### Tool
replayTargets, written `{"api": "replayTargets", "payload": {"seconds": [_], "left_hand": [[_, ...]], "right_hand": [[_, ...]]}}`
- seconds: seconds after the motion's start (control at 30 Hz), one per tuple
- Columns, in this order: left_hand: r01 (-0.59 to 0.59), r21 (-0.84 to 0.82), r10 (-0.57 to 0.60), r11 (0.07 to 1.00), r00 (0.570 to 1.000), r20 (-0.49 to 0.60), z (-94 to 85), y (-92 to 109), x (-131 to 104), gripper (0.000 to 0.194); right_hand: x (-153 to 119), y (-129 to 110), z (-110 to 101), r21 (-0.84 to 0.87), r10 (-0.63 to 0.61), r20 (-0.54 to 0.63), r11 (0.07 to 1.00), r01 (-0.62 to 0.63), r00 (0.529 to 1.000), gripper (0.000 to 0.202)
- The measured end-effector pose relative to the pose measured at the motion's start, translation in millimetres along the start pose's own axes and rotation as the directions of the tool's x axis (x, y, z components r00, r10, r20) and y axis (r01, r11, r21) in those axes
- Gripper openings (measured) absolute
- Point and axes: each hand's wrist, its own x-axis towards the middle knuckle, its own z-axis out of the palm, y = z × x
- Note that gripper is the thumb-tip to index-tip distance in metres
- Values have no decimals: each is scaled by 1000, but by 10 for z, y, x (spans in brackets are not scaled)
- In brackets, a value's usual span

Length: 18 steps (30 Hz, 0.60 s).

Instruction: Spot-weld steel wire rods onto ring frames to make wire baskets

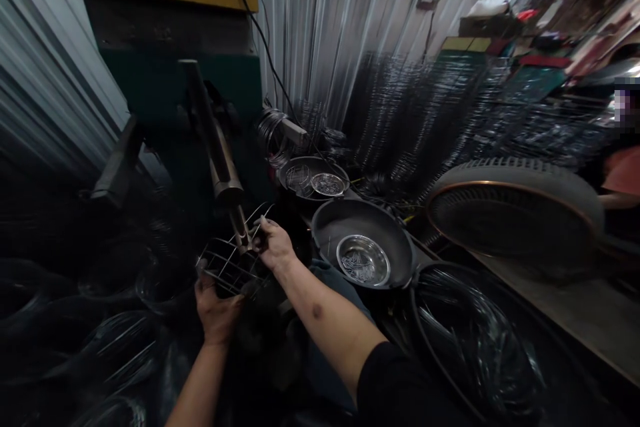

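A small wire rack (220, 265) of crossed metal rods sits under the tip of a spot-welder-like machine arm (225, 180). My left hand (216, 307) grips the rack's near left edge from below, fingers closed around the wires. On the other side, my right hand (274, 245) is closed in a pinch beside the electrode tip (243, 237), at the rack's far right wires. A thin wire end sticks up past the right fingers. Whether the right hand also pinches a separate small piece is too dark to tell.
To my right, a black pan (325, 230) bears a steel bowl (363, 260) of small metal pieces. Behind it stands another pan (295, 190) with a dish of pieces. A large round fan (515, 213), stacked wire parts (420, 107) and a person's sleeve (623, 170) are further right.
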Motion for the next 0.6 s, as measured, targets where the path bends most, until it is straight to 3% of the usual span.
{"api": "replayTargets", "payload": {"seconds": [0.17, 0.3, 0.6], "left_hand": [[-93, 74, 96, 993, 994, -44, -57, -175, -151, 89], [-91, 105, 99, 990, 992, -73, -83, -208, -171, 100], [-4, 31, 6, 1000, 999, -46, 6, -245, -72, 113]], "right_hand": [[-71, 36, -150, 36, 51, 7, 998, -51, 999, 30], [-70, 49, -157, 8, 32, 38, 999, -32, 999, 10], [-13, -75, -81, -4, -20, 106, 1000, 20, 994, 14]]}}
